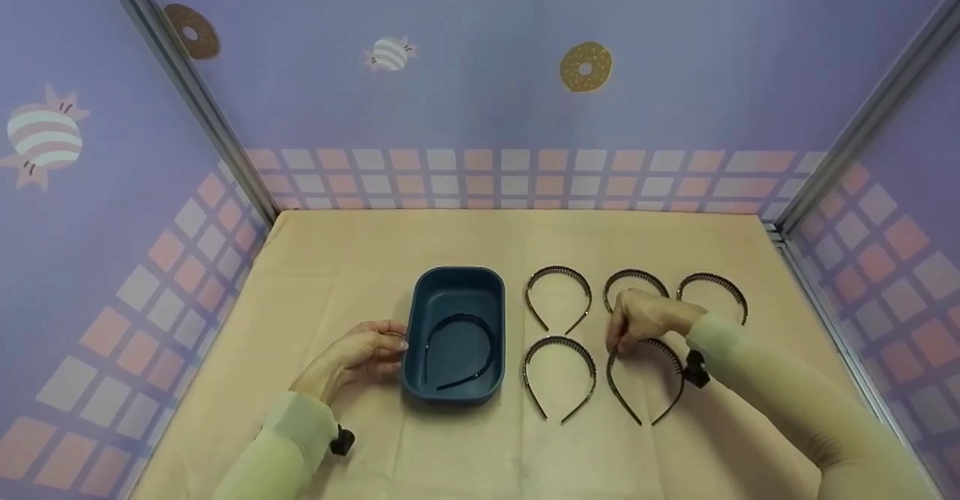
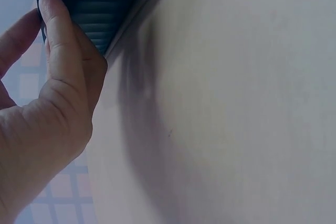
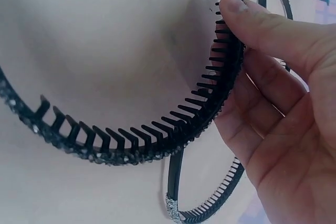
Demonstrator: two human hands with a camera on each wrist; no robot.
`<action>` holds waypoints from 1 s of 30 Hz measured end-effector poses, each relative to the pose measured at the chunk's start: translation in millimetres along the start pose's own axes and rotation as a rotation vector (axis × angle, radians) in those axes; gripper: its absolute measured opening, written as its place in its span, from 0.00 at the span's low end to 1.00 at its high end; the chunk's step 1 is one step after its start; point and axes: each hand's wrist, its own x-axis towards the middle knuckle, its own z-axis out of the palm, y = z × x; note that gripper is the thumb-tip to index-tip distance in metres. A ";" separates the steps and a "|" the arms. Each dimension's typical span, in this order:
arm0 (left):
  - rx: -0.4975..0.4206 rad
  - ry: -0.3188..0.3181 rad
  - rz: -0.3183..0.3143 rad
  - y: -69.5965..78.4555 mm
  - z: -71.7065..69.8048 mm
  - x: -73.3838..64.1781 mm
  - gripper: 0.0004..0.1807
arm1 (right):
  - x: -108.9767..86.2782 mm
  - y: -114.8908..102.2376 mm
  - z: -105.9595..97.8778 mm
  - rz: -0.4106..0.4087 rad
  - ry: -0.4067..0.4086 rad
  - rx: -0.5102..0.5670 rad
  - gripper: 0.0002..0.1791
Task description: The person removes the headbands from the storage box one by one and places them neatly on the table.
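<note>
A dark blue rectangular box (image 1: 426, 290) stands on the cloth-covered table with one black headband (image 1: 491, 342) lying inside. My left hand (image 1: 371, 350) is at its left side, with fairly straight fingers touching the outer wall near the rim; the left wrist view shows this contact on the box (image 2: 94, 9). At the right, my right hand (image 1: 637, 316) pinches a toothed black headband (image 1: 679, 369) near the upper left of its arch. Close up, the thumb lies over the inner teeth of this glittery headband (image 3: 131, 153), the fingers behind it.
Several more black headbands lie to the right of the box, among them a top-left headband (image 1: 559, 269), a lower-left headband (image 1: 559, 341) and a far-right headband (image 1: 712, 279). Patterned walls (image 1: 480, 110) enclose the table (image 1: 337, 252) at the back and sides.
</note>
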 end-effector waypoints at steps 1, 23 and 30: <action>0.000 -0.002 -0.002 0.2 -0.1 0.3 0.16 | 0.1 0.3 0.2 -0.014 0.004 -0.012 0.10; -0.002 0.000 0.010 1.8 -0.6 -1.1 0.14 | 3.1 -12.4 -4.6 -0.141 0.087 -0.122 0.05; 0.009 0.001 0.014 1.0 0.3 -0.7 0.12 | 13.5 -45.2 -13.4 -0.059 0.125 -0.129 0.13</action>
